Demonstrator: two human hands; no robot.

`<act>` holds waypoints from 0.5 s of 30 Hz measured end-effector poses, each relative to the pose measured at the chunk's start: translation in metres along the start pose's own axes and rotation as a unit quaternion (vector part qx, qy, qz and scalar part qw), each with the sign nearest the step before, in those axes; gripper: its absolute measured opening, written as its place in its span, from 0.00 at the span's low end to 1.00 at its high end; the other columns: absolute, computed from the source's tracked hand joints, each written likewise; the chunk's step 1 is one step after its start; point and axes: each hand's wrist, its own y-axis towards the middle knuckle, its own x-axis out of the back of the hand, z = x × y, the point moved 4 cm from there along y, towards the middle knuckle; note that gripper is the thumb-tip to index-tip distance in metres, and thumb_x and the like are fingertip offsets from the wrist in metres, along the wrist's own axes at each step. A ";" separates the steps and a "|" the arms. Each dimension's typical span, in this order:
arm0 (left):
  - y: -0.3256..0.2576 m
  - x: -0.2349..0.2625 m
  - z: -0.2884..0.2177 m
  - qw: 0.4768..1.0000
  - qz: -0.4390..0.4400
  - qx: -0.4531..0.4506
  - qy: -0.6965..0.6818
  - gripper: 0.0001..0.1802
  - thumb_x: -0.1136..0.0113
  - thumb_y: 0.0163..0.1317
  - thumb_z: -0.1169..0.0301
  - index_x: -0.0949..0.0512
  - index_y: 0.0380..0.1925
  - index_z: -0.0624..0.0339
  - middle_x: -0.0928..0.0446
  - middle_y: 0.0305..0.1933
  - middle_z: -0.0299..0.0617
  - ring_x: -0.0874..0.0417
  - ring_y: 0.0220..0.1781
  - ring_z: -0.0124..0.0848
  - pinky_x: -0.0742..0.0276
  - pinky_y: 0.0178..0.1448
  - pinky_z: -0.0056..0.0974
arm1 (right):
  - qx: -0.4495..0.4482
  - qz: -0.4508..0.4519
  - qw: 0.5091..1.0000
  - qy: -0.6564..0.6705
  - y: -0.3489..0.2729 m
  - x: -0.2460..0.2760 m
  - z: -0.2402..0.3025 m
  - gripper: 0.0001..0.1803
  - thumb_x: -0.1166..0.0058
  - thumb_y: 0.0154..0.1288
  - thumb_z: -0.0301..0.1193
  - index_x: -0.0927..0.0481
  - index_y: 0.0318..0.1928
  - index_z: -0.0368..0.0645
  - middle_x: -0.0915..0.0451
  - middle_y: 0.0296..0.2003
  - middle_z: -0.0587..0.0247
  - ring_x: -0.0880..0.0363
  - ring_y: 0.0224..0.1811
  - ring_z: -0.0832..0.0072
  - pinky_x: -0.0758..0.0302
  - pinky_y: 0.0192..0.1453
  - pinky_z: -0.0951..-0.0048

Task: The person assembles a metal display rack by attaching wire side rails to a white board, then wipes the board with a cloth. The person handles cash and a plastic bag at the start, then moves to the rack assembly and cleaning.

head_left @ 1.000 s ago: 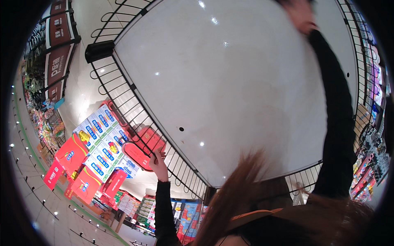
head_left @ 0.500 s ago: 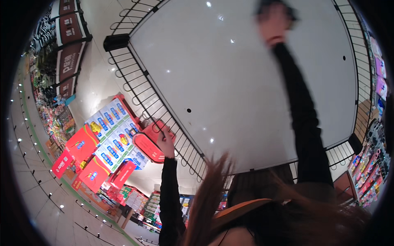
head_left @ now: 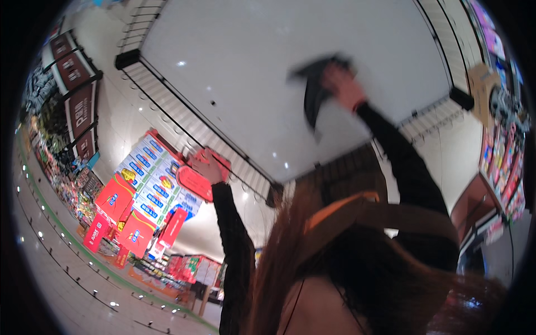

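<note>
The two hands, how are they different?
The right hand is raised over the wide white panel and holds a dark cloth; the left hand sits lower, at the black wire railing on the panel's edge, with no cloth. The right hand is blurred, the left sharper. Both wear black sleeves.

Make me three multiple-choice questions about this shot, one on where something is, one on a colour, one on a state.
1. Where is the right hand?
A. on the white panel
B. on the floor
C. in a pocket

2. What colour is the cloth?
A. yellow
B. dark
C. pink

3. What is the left hand doing?
A. hanging free
B. waving in open air
C. raised at the wire rail

Answers: 1 A, the hand presses the cloth on the panel; 2 B, it looks near black; 3 C, the hand is up at the rail's edge.
</note>
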 end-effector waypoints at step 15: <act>-0.452 0.080 0.028 0.950 -0.042 0.282 0.128 0.44 0.43 0.69 0.54 0.49 0.72 0.73 0.38 0.68 0.69 0.35 0.67 0.61 0.41 0.72 0.56 | -0.614 -0.159 0.750 -0.190 -0.125 -0.066 0.105 0.46 0.48 0.64 0.57 0.41 0.73 0.39 0.48 0.74 0.32 0.49 0.77 0.48 0.43 0.72 0.37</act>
